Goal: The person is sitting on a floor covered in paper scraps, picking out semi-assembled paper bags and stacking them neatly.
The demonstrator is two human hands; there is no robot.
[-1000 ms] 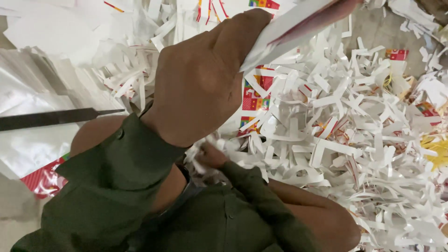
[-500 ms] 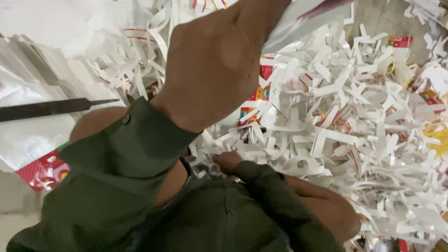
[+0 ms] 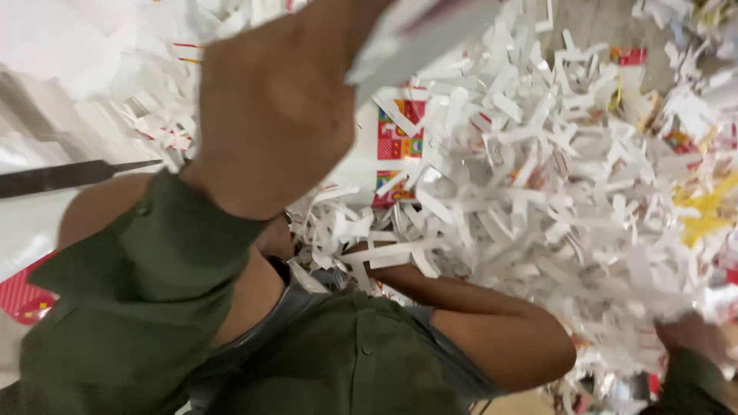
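My left hand (image 3: pixel 269 115), in a green sleeve, is raised close to the camera and grips a white paper sheet (image 3: pixel 430 31) at the top edge; the sheet is blurred. Below it spreads a large pile of white shredded paper strips (image 3: pixel 538 192). My right hand (image 3: pixel 696 334) shows only in part at the lower right, pressed against the edge of the pile, its fingers hidden by strips. My bent knee (image 3: pixel 515 346) and green clothing fill the lower middle.
A long dark metal blade (image 3: pixel 69 175) lies at the left on shiny plastic sheets (image 3: pixel 31 100). A red patterned paper (image 3: pixel 23 296) sits at the lower left. A red printed card (image 3: pixel 400 138) and yellow shreds (image 3: pixel 703 211) lie in the pile.
My left hand has risen toward the top of the view with the sheet. My right hand has come into view at the lower right of the pile.
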